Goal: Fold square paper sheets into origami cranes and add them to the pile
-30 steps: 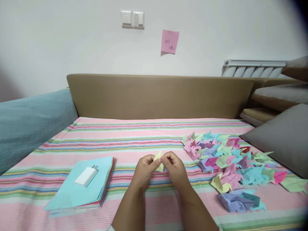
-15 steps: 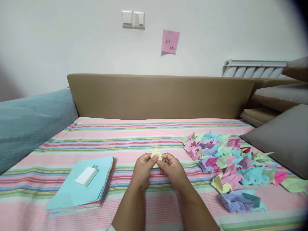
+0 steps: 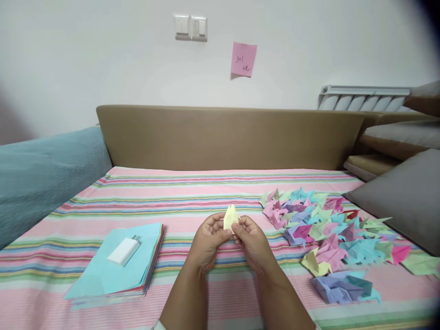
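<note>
Head view: yellow paper fold [image 3: 231, 218] between both grips.

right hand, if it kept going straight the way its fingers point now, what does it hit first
The right hand points up and left, into the yellow folded paper it already pinches, with the left hand just behind it. Past those lies only striped bed cover, though depth is hard to judge.

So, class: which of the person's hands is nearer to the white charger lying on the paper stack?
Left. The left hand is just right of the white charger; the right hand is farther right, beyond the yellow folded paper both pinch.
</note>
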A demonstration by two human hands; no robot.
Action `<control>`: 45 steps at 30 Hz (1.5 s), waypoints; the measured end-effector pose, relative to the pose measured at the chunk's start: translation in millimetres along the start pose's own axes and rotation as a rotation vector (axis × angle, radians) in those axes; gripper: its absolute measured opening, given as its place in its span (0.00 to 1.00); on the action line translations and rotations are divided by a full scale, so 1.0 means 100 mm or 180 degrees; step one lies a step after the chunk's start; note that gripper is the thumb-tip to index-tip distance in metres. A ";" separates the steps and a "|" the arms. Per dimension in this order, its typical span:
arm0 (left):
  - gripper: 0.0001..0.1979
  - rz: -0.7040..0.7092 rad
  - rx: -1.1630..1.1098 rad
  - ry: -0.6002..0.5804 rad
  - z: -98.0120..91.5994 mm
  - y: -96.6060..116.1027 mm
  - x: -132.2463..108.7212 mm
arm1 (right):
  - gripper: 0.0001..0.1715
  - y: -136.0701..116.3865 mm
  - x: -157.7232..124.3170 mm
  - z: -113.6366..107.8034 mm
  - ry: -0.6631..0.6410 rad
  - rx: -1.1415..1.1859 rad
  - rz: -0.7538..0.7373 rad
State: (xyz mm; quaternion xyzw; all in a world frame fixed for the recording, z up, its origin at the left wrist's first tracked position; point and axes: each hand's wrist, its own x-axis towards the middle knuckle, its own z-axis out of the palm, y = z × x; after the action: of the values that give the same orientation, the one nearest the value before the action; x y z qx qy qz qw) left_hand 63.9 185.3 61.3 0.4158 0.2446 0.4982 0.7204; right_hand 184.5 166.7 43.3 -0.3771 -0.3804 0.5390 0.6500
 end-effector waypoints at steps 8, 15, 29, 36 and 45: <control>0.23 0.0073 0.0016 0.0096 -0.03 -0.03 0.02 | 0.20 0.02 0.01 0.00 0.0000 -0.0023 -0.0037; 0.23 0.0155 0.0087 0.0091 -0.02 -0.01 0.01 | 0.18 0.03 0.01 -0.01 -0.0113 -0.0030 -0.0074; 0.12 0.0644 0.0674 0.0586 -0.05 -0.07 0.08 | 0.16 -0.05 -0.03 0.07 -0.0090 -0.0100 -0.0165; 0.10 0.0667 0.1051 0.0775 -0.06 -0.07 0.07 | 0.17 -0.04 -0.02 0.04 -0.0026 -0.0365 -0.0222; 0.13 0.0471 0.0745 0.0663 -0.03 -0.07 0.07 | 0.21 0.10 0.03 -0.06 -0.0106 -0.0287 -0.0378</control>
State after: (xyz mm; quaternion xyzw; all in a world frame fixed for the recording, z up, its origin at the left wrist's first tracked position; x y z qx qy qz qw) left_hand 68.5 191.3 54.0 0.4599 0.3430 0.5583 0.5993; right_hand 186.0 170.4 31.9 -0.3738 -0.4367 0.4880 0.6568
